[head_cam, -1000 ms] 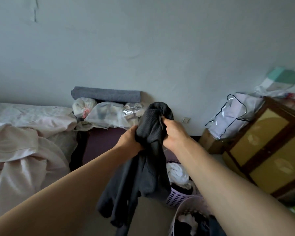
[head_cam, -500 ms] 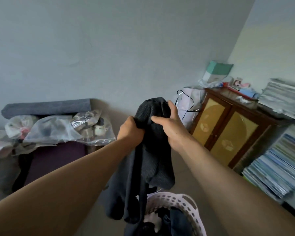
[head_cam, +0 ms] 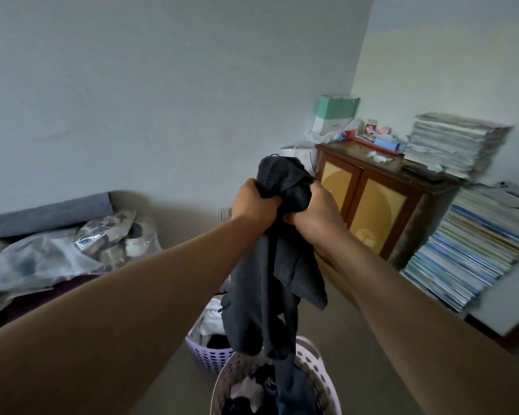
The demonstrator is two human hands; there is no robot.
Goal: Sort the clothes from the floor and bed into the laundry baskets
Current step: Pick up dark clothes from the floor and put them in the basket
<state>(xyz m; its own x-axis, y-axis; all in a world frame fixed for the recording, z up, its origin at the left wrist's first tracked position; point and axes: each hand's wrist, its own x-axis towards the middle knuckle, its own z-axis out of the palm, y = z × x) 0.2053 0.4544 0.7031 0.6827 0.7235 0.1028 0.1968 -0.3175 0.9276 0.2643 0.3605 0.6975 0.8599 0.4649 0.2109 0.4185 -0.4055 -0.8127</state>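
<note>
While both hands (head_cam: 285, 205) bunch the dark garment (head_cam: 277, 265), its hem dangles over the near basket (head_cam: 318, 366).

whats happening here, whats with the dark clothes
A person is sorting laundry. The left hand and right hand both grip a bunched dark grey garment, which hangs down over the nearer laundry basket, already holding clothes. A second basket sits just beyond it on the floor.

View: swung right; bed gone, paper stacks (head_cam: 456, 142) now in sight.
Right hand (head_cam: 315, 215): fingers were open 0.5 s ago, now fisted on dark garment (head_cam: 277, 265).
Garment: hem now over near basket (head_cam: 318, 369).
</note>
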